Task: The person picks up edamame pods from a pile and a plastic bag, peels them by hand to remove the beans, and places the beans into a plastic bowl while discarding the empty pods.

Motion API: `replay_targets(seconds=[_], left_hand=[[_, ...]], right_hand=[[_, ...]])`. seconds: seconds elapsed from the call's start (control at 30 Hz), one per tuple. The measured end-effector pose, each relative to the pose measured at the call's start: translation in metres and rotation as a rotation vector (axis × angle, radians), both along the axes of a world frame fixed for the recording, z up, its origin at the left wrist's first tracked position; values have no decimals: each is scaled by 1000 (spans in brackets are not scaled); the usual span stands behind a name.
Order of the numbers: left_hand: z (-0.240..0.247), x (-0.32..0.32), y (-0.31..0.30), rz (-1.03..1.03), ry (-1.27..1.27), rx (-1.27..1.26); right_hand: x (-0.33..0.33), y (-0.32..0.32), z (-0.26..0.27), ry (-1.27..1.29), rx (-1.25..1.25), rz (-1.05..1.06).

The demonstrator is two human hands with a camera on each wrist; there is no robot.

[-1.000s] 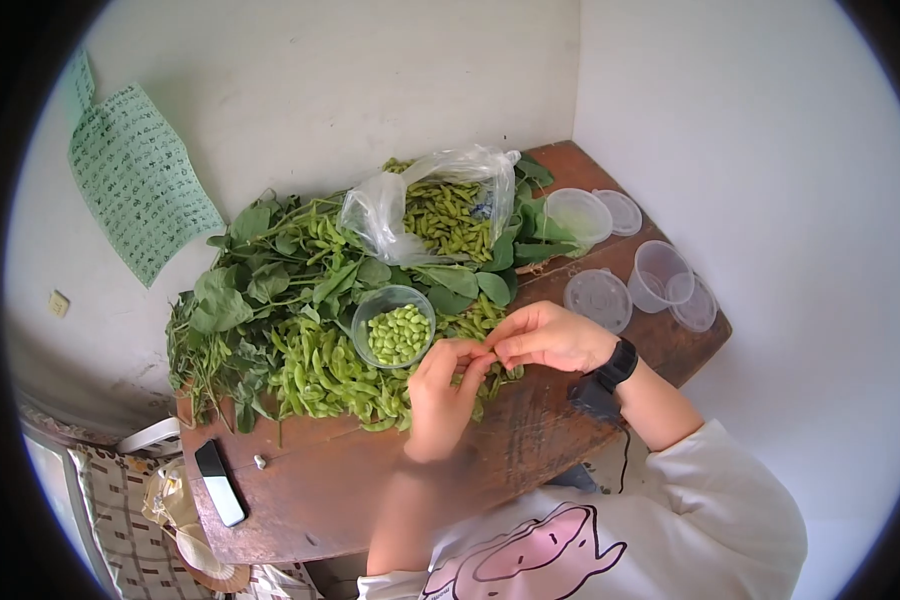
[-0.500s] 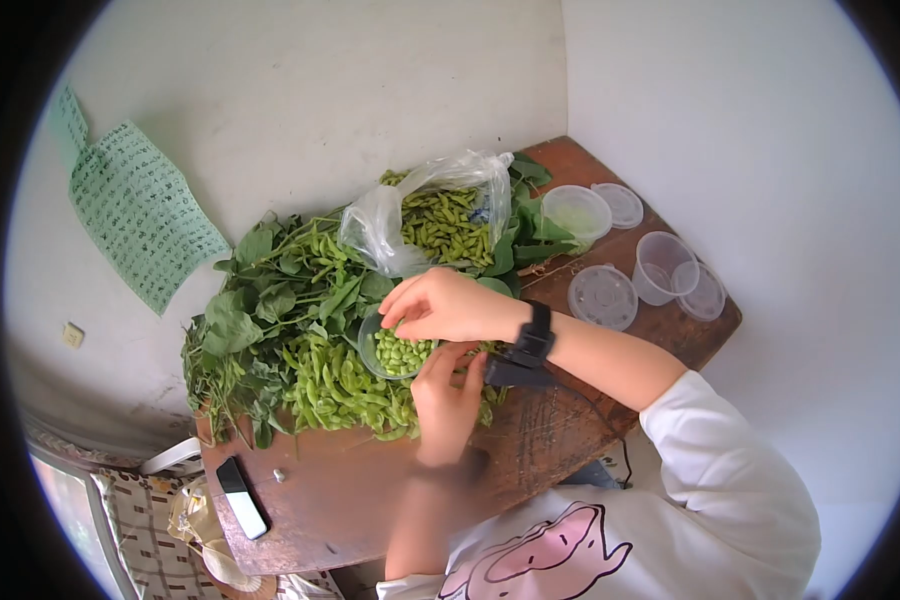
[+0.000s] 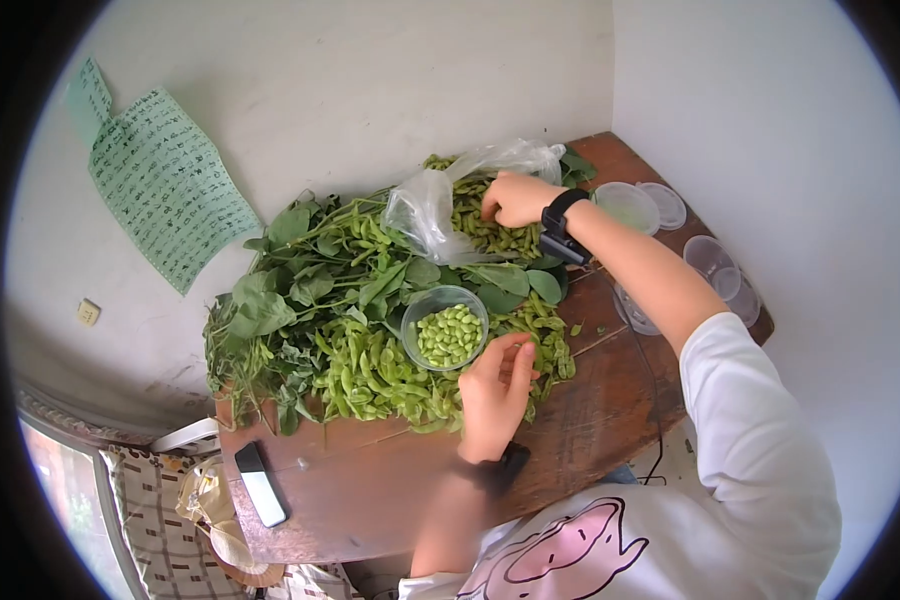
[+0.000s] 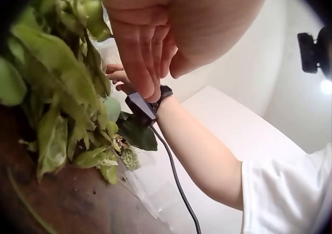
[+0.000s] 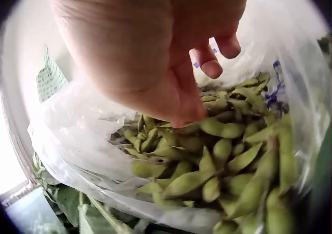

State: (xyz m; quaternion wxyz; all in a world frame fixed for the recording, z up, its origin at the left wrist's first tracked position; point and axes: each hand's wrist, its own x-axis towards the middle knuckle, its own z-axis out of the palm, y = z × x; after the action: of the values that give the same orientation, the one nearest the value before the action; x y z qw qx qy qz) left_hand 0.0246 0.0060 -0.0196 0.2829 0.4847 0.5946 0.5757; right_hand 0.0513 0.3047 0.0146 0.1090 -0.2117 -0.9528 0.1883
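Note:
My right hand (image 3: 518, 198) reaches into a clear plastic bag (image 3: 425, 215) of green soybean pods (image 5: 228, 140). Its thumb and forefinger come down close together at the top of the pods, with no pod seen held between them; the other fingers bend loosely above. Beside a clear tub (image 3: 407, 345) of shelled soybeans (image 3: 448, 335), my left hand (image 3: 492, 395) hovers near the table's front with relaxed fingers. Nothing shows between its fingers and thumb in the left wrist view. Plump bright green pods (image 3: 380, 380) lie heaped left of that hand.
Leafy bean stalks (image 3: 290, 285) spread over the back left of the wooden table (image 3: 610, 400). Clear tubs (image 3: 710, 258) and lids (image 3: 662, 205) stand on the right, partly behind my right forearm. A phone (image 3: 260, 485) lies at the front left. A cable (image 4: 176, 182) trails from my right wrist.
The hands were together in front of the tub. My right hand then passed over the shelled beans and moved back right into the bag. My left hand stayed near the tub, its fingers loosened.

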Motion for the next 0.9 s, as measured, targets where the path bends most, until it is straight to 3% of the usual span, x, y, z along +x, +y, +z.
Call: replay_targets(seconds=[0.07, 0.23, 0.3, 0.53, 0.63, 0.7, 0.8, 0.83, 0.9], left_hand=[[3, 1, -1, -4, -5, -5], [1, 3, -1, -18, -1, -17], [0, 3, 0, -14, 9, -18], [2, 3, -1, -1, 1, -28], [0, 2, -1, -16, 14, -19], [-1, 2, -1, -15, 11, -19], [0, 3, -1, -17, 5, -13], [0, 3, -1, -20, 5, -6], [1, 3, -1, -23, 12, -9]], right_hand=[[6, -9, 17, -301, 254, -172], [-7, 2, -7, -93, 269, -153], [-16, 0, -16, 141, 200, -45], [-12, -10, -7, -50, 175, -105], [-8, -8, -1, -112, 35, -193], [-4, -5, -1, -223, 236, -396], [3, 3, -8, -127, 380, -441], [4, 3, -9, -128, 381, -442], [5, 0, -9, 22, 424, -234]])
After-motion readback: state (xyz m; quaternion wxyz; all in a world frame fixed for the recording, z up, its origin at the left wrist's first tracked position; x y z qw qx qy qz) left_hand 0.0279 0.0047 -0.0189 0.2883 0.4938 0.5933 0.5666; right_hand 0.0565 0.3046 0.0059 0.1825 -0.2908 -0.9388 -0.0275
